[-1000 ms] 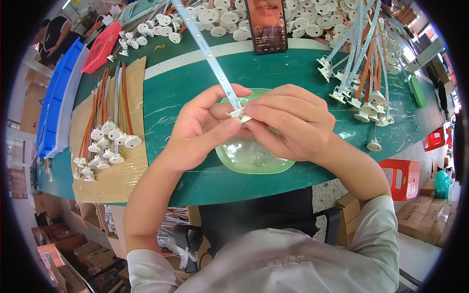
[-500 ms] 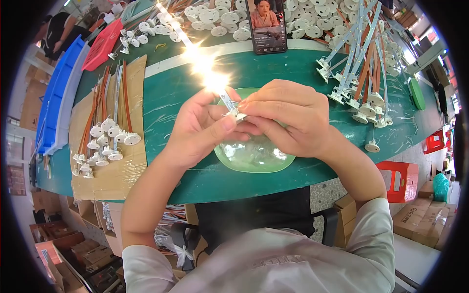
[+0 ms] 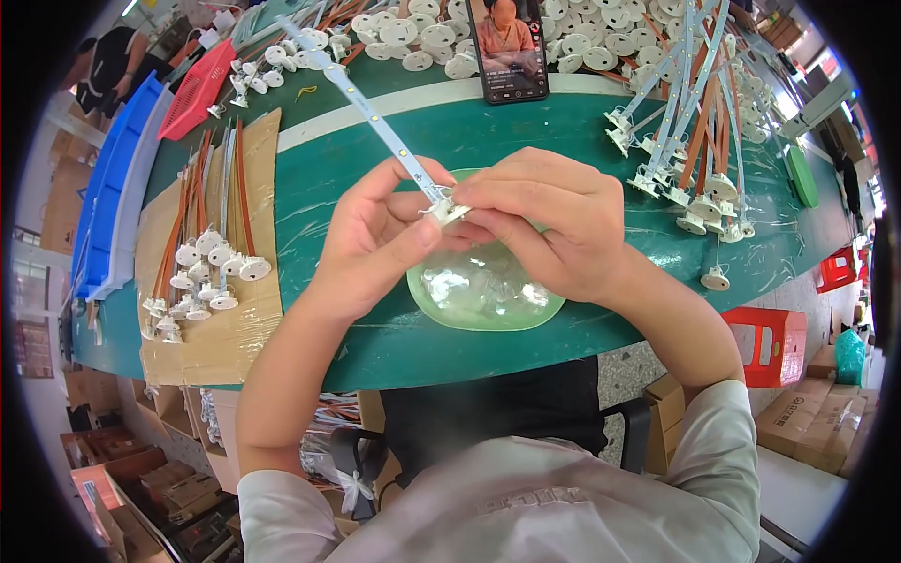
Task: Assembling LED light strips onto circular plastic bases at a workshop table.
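An LED strip (image 3: pixel 375 125) slants up and away to the left from between my hands, its lights dark. At its near end is a small white disc-shaped base (image 3: pixel 449 212) with thin wires. My left hand (image 3: pixel 380 235) grips this base between thumb and fingers. The fingertips of my right hand (image 3: pixel 554 220) pinch the same base from the other side, by the wires. Exactly what the right fingertips hold there is partly hidden. Below my hands lies a translucent green dish (image 3: pixel 488 291) with shiny clear contents.
On cardboard (image 3: pixel 253 328) at left lie several strips with white bases (image 3: pixel 221 253). More strips (image 3: pixel 690 122) are heaped at right, and white discs (image 3: pixel 413 38) at the back. A phone (image 3: pixel 511 47) stands behind my hands. A blue tray (image 3: pixel 117 178) and red basket (image 3: pixel 197 89) are far left.
The LED strip was brightly lit half a second ago and is now dark. Both hands keep their hold on the base, with only a slight shift.
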Tool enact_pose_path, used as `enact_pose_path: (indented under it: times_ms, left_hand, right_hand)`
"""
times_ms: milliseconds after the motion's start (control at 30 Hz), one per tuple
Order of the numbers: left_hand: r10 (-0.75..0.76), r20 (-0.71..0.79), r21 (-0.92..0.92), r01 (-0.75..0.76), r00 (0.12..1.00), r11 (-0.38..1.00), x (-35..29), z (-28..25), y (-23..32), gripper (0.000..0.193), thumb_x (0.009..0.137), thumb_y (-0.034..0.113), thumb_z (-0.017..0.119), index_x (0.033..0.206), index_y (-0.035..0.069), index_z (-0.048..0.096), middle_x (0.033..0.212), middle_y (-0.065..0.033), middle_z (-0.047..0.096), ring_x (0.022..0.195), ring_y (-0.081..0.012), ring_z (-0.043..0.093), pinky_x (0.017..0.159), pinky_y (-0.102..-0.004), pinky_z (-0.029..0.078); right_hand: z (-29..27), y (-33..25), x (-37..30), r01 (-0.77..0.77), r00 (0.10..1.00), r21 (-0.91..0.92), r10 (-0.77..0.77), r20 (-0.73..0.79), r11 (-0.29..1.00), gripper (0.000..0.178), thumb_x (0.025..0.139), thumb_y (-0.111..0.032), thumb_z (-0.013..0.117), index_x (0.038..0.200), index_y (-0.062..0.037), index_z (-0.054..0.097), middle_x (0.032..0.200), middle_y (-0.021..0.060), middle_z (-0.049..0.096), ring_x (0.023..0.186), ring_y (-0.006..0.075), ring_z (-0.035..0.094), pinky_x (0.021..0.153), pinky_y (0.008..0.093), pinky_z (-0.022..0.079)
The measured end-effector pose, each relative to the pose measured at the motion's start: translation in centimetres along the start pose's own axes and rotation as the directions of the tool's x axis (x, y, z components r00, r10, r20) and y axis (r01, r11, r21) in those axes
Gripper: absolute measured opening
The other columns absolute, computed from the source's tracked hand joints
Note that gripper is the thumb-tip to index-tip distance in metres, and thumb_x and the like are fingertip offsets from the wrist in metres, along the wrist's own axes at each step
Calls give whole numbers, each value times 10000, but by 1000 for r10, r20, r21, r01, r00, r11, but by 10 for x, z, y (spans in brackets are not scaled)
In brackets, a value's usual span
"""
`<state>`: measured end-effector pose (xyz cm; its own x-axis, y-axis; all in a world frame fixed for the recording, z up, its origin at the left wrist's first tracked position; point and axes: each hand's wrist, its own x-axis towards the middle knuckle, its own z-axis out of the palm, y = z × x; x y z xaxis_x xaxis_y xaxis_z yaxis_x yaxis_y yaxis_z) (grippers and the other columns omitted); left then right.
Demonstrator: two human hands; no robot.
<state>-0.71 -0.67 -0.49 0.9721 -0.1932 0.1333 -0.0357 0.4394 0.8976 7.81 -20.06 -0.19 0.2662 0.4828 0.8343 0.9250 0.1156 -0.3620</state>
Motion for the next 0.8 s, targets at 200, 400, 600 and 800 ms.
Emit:
enact_pose_path:
  times_ms: [200,400,600,800]
  left_hand:
    - [165,-25,189,-157,986,969,1,-17,7,443,870,21,704,1257,2,490,1149,-219,665,1042,-281,678,932,-404,545]
    - [260,-302,257,-185,917,949,7,-21,8,478,805,-43,754,1216,5,515,1152,-223,668,991,-258,688,901,-359,547]
    - [246,-208,315,-173,947,933,6,-17,2,440,776,-64,768,1149,0,544,1124,-199,675,1018,-242,686,902,-357,555]
    - [207,-199,315,-137,958,939,6,-17,-1,409,778,-64,765,1117,2,545,1114,-182,677,1022,-237,686,891,-351,563]
  right_hand:
    - [0,-12,1,-236,972,-92,232,-43,967,216,773,-30,750,983,-12,704,874,113,708,717,252,673,633,320,542]
    - [1,-2,-15,-70,842,-63,93,532,996,273,768,-221,768,955,-37,693,922,83,668,836,286,647,748,386,537]
    - [0,-1,-16,-193,747,55,110,656,980,141,810,-157,713,903,-52,704,940,73,668,872,278,642,765,396,529]
    - [0,-2,-11,-261,712,72,142,688,963,130,815,-135,703,916,-52,701,917,81,673,873,287,646,758,397,528]
